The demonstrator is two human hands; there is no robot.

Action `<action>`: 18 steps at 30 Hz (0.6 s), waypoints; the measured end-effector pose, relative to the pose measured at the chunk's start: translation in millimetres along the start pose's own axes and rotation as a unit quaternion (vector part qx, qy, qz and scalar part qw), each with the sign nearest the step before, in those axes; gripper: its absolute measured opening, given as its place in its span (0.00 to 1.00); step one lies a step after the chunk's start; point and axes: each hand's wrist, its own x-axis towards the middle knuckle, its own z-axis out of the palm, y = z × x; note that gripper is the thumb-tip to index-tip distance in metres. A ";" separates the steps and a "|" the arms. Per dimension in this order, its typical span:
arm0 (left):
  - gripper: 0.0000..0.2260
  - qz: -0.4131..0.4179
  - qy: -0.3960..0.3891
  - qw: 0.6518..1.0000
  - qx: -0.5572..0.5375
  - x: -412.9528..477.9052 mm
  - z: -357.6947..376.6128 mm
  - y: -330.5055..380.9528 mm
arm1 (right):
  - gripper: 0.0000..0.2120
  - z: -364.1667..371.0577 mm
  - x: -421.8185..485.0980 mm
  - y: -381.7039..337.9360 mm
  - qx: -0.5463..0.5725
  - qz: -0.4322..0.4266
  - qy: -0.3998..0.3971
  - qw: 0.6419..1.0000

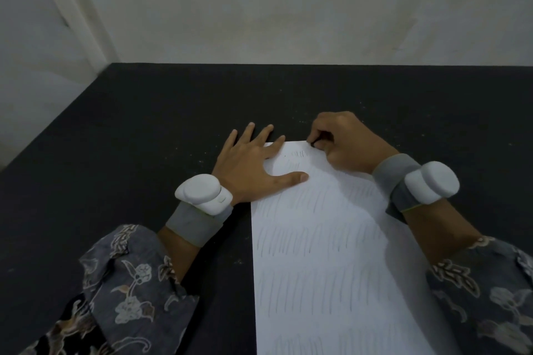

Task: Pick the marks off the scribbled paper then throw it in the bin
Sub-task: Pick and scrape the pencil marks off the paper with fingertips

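R fingers: right hand [344, 141] curled tight at the paper's far edge, thumb + forefinger pinched together on something small & dark at the top-right corner; couldn't tell what it was.
L fingers: left hand [250, 161] lay flat, fingers [261, 138] spread & straight; forefinger and thumb pressed on the sheet's top-left part, the other tips lay past the edge on the worktop.
Paper: white scribbled paper [323, 253] lay flat on the worktop, ran from between the hands toward the person, its near end out of frame.
Marks: faint grey pencil strokes [302, 236] in rows across the sheet; a short darker row [298, 153] just beside the R fingers.
Wrists: grey bands w/ white pods, left [203, 194] and right [429, 183]; patterned sleeves [129, 282] behind.
Worktop: black, matte [144, 124], w/ pale specks; butted against a whitish wall [259, 8].
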 end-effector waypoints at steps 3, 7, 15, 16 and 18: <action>0.46 -0.003 -0.005 1.000 0.005 1.3 -0.1 0.5 | 0.10 -6.3 -1.1 7.0 0.003 0.025 0.014 1.000; 0.47 0.001 0.004 1.000 0.001 0.9 1.8 -0.7 | 0.08 0.9 1.7 -2.8 0.004 -0.014 0.018 1.000; 0.46 0.012 -0.001 1.000 0.016 4.0 4.4 -2.8 | 0.09 1.2 -0.9 -0.2 0.005 -0.009 0.007 1.000; 0.46 0.013 0.001 1.000 0.015 4.0 4.9 -3.0 | 0.09 4.0 -0.2 -3.7 0.003 -0.019 0.007 1.000; 0.47 0.012 0.001 1.000 0.013 3.6 4.9 -3.5 | 0.08 7.6 0.9 -6.7 0.000 -0.031 0.003 1.000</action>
